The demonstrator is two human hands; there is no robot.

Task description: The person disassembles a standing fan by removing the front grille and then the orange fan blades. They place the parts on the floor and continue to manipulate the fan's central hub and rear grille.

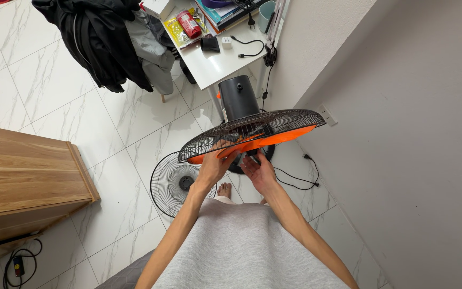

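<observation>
Orange fan blade (274,140) sits inside the rear grille (252,128), just below the black motor housing (237,96). Left hand (213,165) curls on the blade's near edge; best to keep it steady. Right hand (259,172), open and empty, palm up, hovers below the grille. Both forearms extend forward.

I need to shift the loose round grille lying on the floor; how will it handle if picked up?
The grille is thin open wire, so it is probably light and slightly springy. Lying flat on smooth tile, it would likely slide easily. Stood on its round rim, it might roll.
</observation>
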